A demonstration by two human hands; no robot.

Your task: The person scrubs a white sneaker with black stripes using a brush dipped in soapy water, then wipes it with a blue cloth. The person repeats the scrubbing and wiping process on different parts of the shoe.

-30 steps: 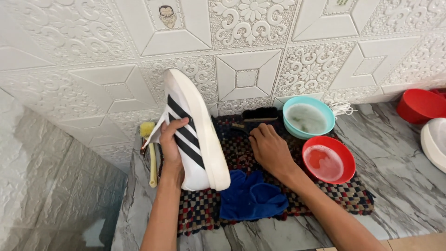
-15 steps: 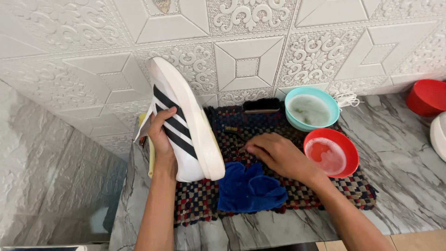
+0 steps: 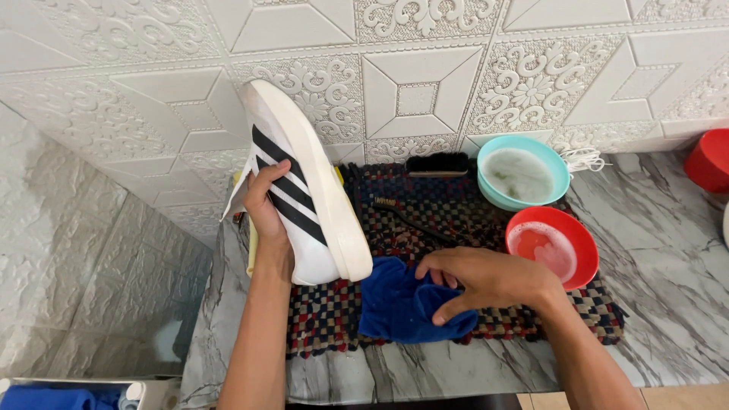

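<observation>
Left hand [image 3: 267, 203] clasped (right hand [image 3: 486, 279] pinching)

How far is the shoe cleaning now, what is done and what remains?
Looks done: teal bowl and red bowl hold cloudy water, and the brushes lie aside on the mat. In hand: the left hand holds the white shoe up, and the right hand grips the blue cloth. Probably left: wiping the shoe.

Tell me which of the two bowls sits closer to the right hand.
The red bowl. It sits on the woven mat just beyond the right hand, while the turquoise bowl stands farther back by the wall.
</observation>
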